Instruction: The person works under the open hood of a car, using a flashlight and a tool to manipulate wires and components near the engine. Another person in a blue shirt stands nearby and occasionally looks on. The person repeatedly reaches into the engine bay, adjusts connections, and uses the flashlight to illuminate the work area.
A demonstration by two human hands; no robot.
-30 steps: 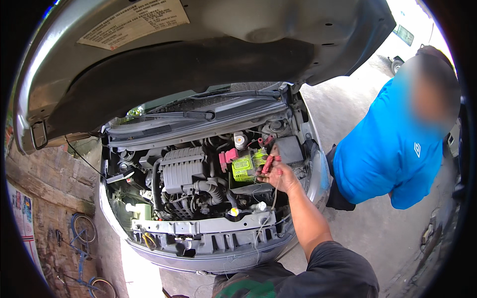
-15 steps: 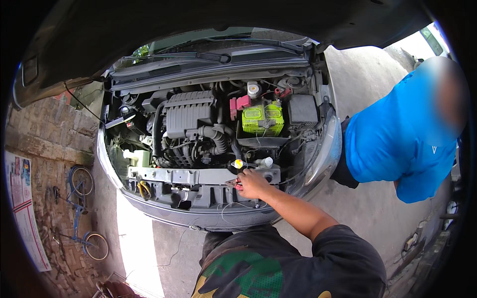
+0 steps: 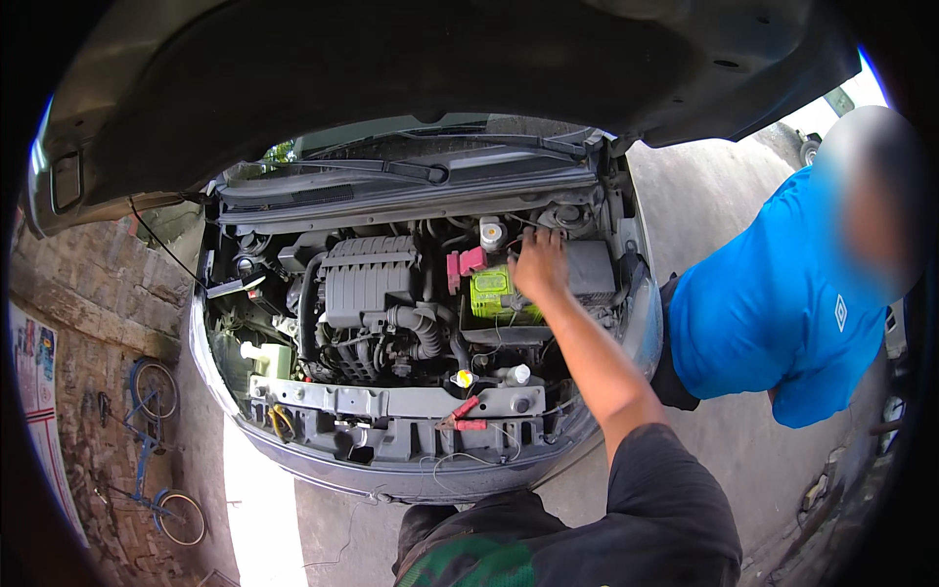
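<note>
My right hand (image 3: 541, 264) reaches over the bright green car battery (image 3: 492, 291), its fingers stretched toward the far right corner and somewhat apart. The hand covers that corner and the red part seen there earlier, so I cannot make out whether the fingertips touch it. No held object shows in the hand. A red-handled clamp (image 3: 468, 415) with a thin wire rests on the front crossmember (image 3: 377, 399) of the engine bay. Beside the battery's left edge sits a pink-red terminal cover (image 3: 467, 264). My left hand is out of view.
The raised hood (image 3: 430, 68) hangs over the bay. A grey engine cover (image 3: 367, 284) lies left of the battery, a dark box (image 3: 590, 271) right of it. A person in a blue shirt (image 3: 763, 313) stands at the right. A bicycle (image 3: 152, 445) is at the left.
My right hand has let go of the red-handled clamp, leaving it on the front crossmember, and has moved forward over the battery. The view has shifted slightly.
</note>
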